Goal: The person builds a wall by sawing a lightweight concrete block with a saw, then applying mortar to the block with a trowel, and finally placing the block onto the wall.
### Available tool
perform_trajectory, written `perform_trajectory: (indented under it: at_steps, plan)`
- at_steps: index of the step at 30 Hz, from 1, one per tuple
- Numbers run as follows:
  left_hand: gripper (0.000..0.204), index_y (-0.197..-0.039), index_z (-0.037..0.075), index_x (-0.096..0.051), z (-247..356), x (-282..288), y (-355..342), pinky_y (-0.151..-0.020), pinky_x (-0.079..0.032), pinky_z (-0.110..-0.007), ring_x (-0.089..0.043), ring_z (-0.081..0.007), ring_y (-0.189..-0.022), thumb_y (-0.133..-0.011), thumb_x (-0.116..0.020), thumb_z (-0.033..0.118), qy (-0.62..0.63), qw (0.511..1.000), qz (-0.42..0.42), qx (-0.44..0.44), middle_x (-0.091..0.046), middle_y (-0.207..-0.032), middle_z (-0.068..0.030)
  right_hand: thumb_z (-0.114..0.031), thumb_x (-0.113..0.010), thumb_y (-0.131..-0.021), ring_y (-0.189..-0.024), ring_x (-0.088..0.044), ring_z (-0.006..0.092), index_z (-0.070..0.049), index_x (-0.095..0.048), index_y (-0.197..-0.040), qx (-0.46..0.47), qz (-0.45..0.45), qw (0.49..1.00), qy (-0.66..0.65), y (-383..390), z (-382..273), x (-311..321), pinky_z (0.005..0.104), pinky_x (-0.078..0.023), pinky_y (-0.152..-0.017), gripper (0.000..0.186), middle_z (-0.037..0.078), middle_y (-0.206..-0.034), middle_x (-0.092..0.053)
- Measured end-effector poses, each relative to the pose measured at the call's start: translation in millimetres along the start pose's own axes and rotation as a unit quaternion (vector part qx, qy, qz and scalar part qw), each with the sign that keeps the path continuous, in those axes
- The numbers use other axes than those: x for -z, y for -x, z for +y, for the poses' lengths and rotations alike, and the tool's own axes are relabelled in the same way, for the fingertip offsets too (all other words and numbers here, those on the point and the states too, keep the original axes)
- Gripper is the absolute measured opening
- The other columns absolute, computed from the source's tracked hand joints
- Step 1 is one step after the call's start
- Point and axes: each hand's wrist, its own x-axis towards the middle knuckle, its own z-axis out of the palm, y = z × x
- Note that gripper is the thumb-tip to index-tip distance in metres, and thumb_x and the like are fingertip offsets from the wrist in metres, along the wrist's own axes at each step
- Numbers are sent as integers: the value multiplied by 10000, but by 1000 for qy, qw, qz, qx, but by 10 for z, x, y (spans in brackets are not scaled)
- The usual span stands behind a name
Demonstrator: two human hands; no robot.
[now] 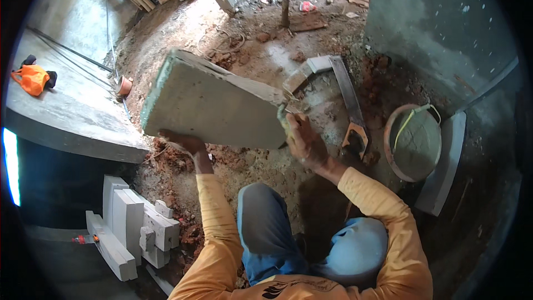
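Observation:
A large grey concrete block (214, 103) is held up in front of me, tilted, with rough greenish-grey stuff along its left end. My left hand (186, 143) supports its lower left edge; part of the fingers is hidden beneath it. At the block's right end, my right hand (305, 141) is closed around the corner. Just right of that hand, a handsaw (347, 91) lies on the ground, its wooden handle toward me. A round bucket (390, 153) with grey contents and a yellow-green strip across it stands further right.
White blocks (127, 216) are stacked at lower left; another long one (444, 175) lies beside the bucket. Rubble and reddish soil cover the ground. A thin post (286, 0) rises at the back. On the left ledge sits an orange bag (32, 79). Concrete walls (433, 28) flank the space.

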Motion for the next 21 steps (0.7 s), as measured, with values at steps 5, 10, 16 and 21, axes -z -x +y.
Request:
perform_trajectory:
  at_steps: [5,10,16,21]
  plan:
    - [857,-1451,-92,-262,-159,-48,-86,-1030,-429,-499,-474,-378,-1242,-1007,-175,636,-179,979,34,-92,-395,-1396,-315,35,-528,-874,-983,-587,438,18,-310,-1410,-53,-41,992,108,945,701,-464,441,-562,-748,579,270,-1204,-451]
    - [843,-1447,-98,-281,35,-23,-123,-1006,-459,-506,-502,-396,-1211,-1011,-212,620,-25,998,16,-50,-396,-1396,-328,37,-528,-865,-974,-572,485,39,-345,-1337,-209,-105,971,49,1267,909,-638,483,-546,-760,506,285,-1231,-408]
    - [859,-1447,-110,-263,96,-140,11,-1021,-459,-498,-499,-406,-1223,-1006,-222,626,13,999,44,-23,-358,-1421,-355,36,-549,-837,-967,-546,490,40,-381,-1243,-290,-133,947,29,1540,760,-583,513,-504,-750,440,286,-1173,-411]
    - [872,-1479,-90,-221,-200,4,-45,-1078,-402,-496,-438,-409,-1300,-1000,-230,639,-32,999,19,-31,-293,-1482,-335,-55,-664,-781,-834,-579,412,16,-465,-1158,-207,-23,978,-17,1510,586,78,459,-492,-682,432,259,-1053,-518]
